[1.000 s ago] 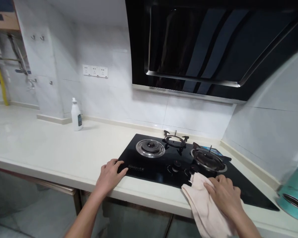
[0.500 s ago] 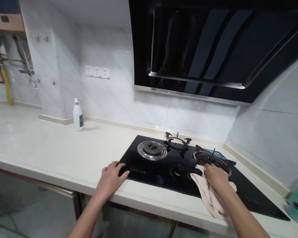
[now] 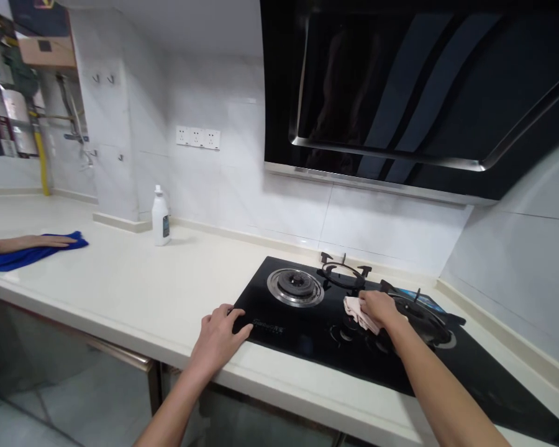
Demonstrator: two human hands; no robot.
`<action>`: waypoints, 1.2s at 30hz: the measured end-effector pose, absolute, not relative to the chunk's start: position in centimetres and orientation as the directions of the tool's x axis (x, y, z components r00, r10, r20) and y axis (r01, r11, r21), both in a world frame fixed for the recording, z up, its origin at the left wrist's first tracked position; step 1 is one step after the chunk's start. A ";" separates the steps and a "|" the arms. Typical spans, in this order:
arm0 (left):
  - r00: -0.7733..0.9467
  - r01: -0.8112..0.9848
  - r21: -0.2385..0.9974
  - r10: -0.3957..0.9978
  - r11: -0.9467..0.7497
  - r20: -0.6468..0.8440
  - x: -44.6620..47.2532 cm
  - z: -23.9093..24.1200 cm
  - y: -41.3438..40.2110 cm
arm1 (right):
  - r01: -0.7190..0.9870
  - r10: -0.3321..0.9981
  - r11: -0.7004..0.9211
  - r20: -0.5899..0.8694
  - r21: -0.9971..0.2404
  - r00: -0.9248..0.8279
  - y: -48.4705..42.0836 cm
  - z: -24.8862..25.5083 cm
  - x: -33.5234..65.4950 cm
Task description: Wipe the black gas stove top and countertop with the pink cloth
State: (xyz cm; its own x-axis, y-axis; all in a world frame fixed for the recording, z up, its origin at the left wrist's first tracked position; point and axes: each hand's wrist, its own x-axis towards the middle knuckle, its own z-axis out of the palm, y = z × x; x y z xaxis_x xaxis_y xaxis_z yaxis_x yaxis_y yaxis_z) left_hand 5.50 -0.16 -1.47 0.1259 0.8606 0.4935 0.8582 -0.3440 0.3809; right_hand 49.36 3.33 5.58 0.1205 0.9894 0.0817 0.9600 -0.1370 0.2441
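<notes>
My right hand [image 3: 379, 308] is closed on a pale pink cloth [image 3: 359, 314], which touches the middle of the black glass gas cooktop [image 3: 302, 340]. Part of the cloth is hidden under the fingers. Beside that hand is the right burner with its dark pan support [image 3: 417, 318]. My left hand [image 3: 220, 338] rests with fingers spread on the cooktop's front left corner and the counter edge. A bare round burner [image 3: 295, 287] lies between the two hands, farther back. Behind it, a loose-looking pan support ring [image 3: 345, 273] stands at the cooktop's rear edge.
Another person's hand [image 3: 51, 241] presses a blue cloth [image 3: 13, 257] on the pale counter [image 3: 121, 279] at far left. A white bottle [image 3: 160, 217] stands by the wall. The black range hood [image 3: 377, 93] overhangs the cooktop.
My right hand and the pink cloth have moved back and left, off the cooktop's front edge. My left hand stays put. The view has turned left, showing the other person's hand.
</notes>
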 end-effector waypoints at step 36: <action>0.138 0.868 0.364 0.869 -0.337 0.475 5.0 -1.6 0.4 | 0.855 0.708 0.519 0.574 -0.027 -0.411 -13.2 -1.9 42.9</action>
State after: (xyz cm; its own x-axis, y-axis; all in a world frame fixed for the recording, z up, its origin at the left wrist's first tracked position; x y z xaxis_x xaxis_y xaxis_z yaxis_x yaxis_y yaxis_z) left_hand 5.03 0.37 -1.65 0.1381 0.8693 0.4747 0.8682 -0.3369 0.3644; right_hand 42.89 -13.22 -1.93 -0.4115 0.7081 0.5738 0.8545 0.5187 -0.0274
